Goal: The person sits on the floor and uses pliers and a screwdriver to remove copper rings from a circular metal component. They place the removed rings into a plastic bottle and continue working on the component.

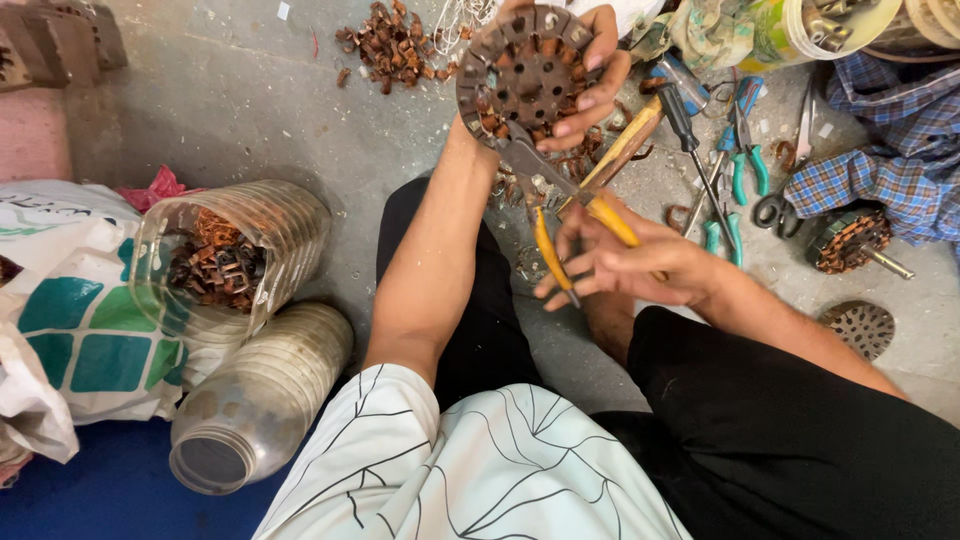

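Note:
My left hand [590, 85] grips a round slotted metal motor core [527, 72] with copper pieces in its slots, held up in front of me. My right hand [625, 262] holds yellow-handled pliers [560, 205], their jaws reaching up to the lower edge of the core. I sit on the concrete floor with my black-trousered legs spread under the hands.
A pile of copper scraps [390, 45] lies at the top. Two clear plastic jars [235, 250] [255, 400] lie at left, one with copper bits. Screwdriver [690, 140], teal pliers [735, 165], scissors [785, 180], a wound rotor [850, 242], a perforated disc [860, 328], and checked cloth [890, 150] at right.

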